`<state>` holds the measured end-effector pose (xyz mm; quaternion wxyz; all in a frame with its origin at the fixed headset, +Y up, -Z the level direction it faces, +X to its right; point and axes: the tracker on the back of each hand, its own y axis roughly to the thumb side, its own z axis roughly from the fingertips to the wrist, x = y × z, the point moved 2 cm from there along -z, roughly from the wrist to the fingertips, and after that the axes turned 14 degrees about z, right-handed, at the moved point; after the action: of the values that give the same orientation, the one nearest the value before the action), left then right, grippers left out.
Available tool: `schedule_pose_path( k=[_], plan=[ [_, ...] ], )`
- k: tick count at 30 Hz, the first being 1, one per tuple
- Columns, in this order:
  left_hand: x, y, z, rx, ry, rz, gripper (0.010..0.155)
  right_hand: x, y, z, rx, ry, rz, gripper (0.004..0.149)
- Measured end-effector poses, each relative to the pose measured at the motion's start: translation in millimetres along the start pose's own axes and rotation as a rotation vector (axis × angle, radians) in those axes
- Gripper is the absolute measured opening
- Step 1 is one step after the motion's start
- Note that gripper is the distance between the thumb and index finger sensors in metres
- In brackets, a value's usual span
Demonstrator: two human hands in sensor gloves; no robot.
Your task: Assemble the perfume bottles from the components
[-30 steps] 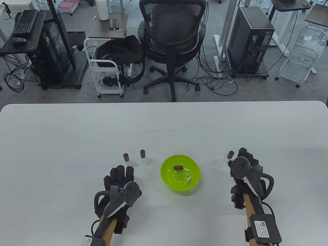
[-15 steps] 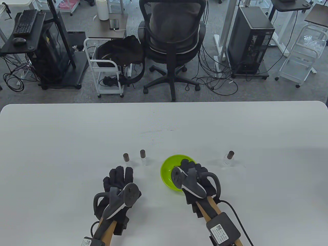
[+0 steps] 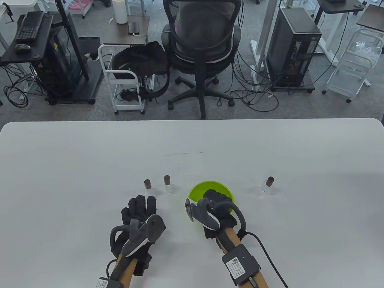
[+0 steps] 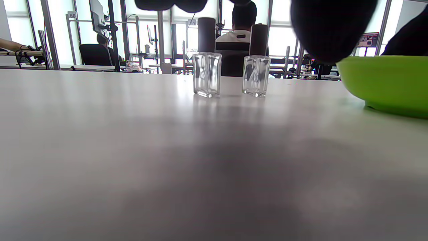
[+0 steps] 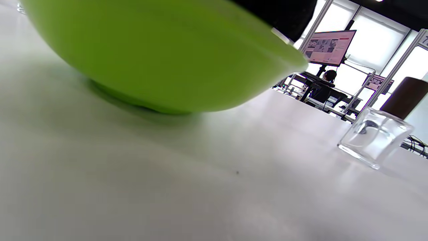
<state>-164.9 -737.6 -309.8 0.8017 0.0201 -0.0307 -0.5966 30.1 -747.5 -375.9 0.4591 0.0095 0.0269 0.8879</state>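
A lime-green bowl (image 3: pixel 223 188) is sitting on the white table (image 3: pixel 75 168), near its front edge, and the right hand (image 3: pixel 217 207) is reaching into it from the near side, covering most of the inside, so the contents are hidden in every view. Whether its fingers are pinching anything in there cannot be told. The left hand (image 3: pixel 138 210) is lying flat on the table to the left of the bowl, fingers straight and relaxed, holding nothing. Just beyond its fingertips two assembled perfume bottles are standing upright side by side: the left bottle (image 3: pixel 147 186) and the middle bottle (image 3: pixel 167 183), which is nearer the bowl. In the left wrist view each is showing as a clear, square-sided glass body topped by a dark brown cylindrical cap. A third bottle (image 3: pixel 268 184) of the same build is standing well apart on the far right of the bowl, also capped.
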Motion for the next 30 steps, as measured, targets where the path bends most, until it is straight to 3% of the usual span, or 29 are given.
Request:
schedule_pose_path(
  k=[7,18,22,25,30],
  plan=[
    [0,0,0,-0.003,-0.005,0.001,0.095,-3,-1,-7,0.025,0.064,-0.078,0.067],
    [0,1,0,0.002,-0.002,0.008,0.094,-5,-17,-7,0.123,0.173,-0.393,0.044],
    [1,1,-1,0.000,-0.003,0.012,0.093,-6,-22,-8,0.115,0.170,-0.415,0.045],
    [0,0,-1,-0.002,-0.002,0.017,0.093,-7,-21,-8,0.100,0.163,-0.392,0.053],
    [0,-1,-1,-0.003,0.003,0.022,0.093,-4,-19,-7,0.086,0.148,-0.317,0.052]
  ],
)
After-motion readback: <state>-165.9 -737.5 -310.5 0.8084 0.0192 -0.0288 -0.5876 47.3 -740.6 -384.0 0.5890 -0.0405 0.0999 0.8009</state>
